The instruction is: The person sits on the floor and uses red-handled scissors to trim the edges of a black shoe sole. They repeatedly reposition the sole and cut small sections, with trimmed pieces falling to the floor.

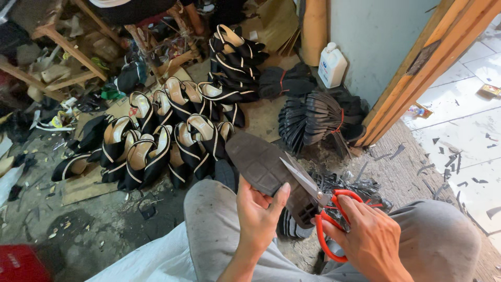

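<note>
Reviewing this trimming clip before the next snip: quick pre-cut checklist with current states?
1. Left hand grips the black shoe sole: ok.
2. Right hand is in the handles of the red scissors: ok.
3. Blades open at the sole's edge: ok.
4. Left thumb clear of the blades: not ok, it lies close beside them.
5. Cut line on the sole: cannot tell.

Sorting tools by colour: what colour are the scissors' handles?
Red-orange handles on the scissors, clearest in the head view.

Dusty concrete floor (104,230) (scrap-strewn), pale wall (376,36), wooden doorframe (417,68).
</note>
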### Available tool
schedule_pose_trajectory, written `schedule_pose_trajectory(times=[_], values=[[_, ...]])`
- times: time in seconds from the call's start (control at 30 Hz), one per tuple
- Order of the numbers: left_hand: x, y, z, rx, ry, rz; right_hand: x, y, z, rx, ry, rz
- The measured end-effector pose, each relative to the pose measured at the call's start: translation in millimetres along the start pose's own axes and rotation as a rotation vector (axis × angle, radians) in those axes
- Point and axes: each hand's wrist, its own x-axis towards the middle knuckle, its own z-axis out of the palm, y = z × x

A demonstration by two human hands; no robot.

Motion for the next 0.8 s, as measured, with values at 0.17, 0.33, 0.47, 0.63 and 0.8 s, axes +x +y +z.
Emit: schedule_pose_trajectory(times=[0.17,0.33,0.47,0.63,0.8], values=[[-3.1,-8.5,-4.7,-0.016,-0.021,-0.027,-7.7,13.7,8.4,-0.039,-0.026,0.05],[2.2,-21.6,-12.7,-0.019,-0.038,-0.094,-6.5,32.0,34.4,-0.05,-0.092,0.194],[13.9,-23.6,-24.1,0.167,-0.103,-0.151,-1.3,52.6,56.4,-0.04,-0.192,0.278],[20.1,-19.5,-42.4,0.197,-0.166,-0.138,7.5,74.3,60.2,0.331,-0.27,0.197],[44.1,-39.0,-68.0,0.062,-0.073,-0.193,32.9,70.4,34.1,1.056,-0.416,0.301]])
